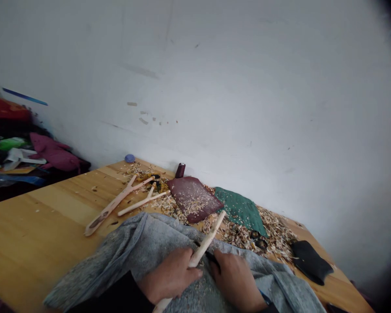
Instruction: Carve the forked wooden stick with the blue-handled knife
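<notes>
My left hand [173, 273] is closed around a pale, peeled wooden stick [213, 231]. The stick tilts up and to the right, and its lower end comes out below my hand. Close to its right side, my right hand [233, 277] grips a black-handled knife [212, 259]; the blade is mostly hidden by the stick. Both hands are above a grey cloth [159, 239] dotted with small wood shavings. Beyond the cloth, two forked peeled sticks lie on the table: a larger one [112, 206] and a thinner one [140, 204].
Wood shavings [275, 228] cover the back of the wooden table [29, 230]. Among them lie a maroon cloth [195, 200] and a green cloth [237, 208]. A dark thread spool [180, 170], a purple ball-like item [129, 158] and a black flat piece [311, 261] are near the edges. A white wall [247, 95] stands behind.
</notes>
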{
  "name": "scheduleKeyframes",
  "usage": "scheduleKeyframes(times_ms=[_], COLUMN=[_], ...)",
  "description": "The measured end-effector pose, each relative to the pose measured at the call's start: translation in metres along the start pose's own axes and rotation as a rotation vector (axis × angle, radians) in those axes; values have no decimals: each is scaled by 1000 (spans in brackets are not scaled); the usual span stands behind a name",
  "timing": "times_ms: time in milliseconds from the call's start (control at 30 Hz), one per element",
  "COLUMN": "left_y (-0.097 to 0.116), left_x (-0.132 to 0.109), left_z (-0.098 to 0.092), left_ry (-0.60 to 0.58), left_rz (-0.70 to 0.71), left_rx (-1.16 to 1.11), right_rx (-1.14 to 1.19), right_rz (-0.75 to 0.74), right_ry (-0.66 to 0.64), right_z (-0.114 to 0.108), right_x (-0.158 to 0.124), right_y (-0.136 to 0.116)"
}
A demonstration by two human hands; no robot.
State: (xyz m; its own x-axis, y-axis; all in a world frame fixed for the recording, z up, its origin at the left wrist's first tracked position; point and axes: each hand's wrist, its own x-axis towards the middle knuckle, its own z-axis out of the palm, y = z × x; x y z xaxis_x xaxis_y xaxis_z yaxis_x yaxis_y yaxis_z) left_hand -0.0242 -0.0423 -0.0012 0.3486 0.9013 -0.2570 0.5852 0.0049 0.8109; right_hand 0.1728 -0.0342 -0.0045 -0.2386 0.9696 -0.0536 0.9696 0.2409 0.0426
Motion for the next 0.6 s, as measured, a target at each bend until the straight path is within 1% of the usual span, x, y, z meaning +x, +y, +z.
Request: scheduleKeyframes(times_ms=[33,100,233,300,367,500,567,600], left_y=[0,0,4,6,7,4,2,0], left_x=[0,0,-2,-3,-4,-2,-1,0], left_z=[0,1,-2,-3,-3,-1,0,1], left_ry=[-1,-6,-13,-4,3,-25,-20,-5], left_rz=[-16,-48,-51,-46,-56,-66,-55,-48], left_rx=[-13,-18,49,63,49,-24,-25,-8], right_rx=[13,22,-23,-42,-35,9,15,10], right_rz=[-31,-26,167,220,180,-19,-25,11], right_ry=[3,15,44,45,26,-3,3,8], right_z=[0,0,2,4,4,0,-2,-2], right_x=[-1,-1,5,7,6,0,-1,0], right_y=[-3,-3,15,21,19,3,1,2])
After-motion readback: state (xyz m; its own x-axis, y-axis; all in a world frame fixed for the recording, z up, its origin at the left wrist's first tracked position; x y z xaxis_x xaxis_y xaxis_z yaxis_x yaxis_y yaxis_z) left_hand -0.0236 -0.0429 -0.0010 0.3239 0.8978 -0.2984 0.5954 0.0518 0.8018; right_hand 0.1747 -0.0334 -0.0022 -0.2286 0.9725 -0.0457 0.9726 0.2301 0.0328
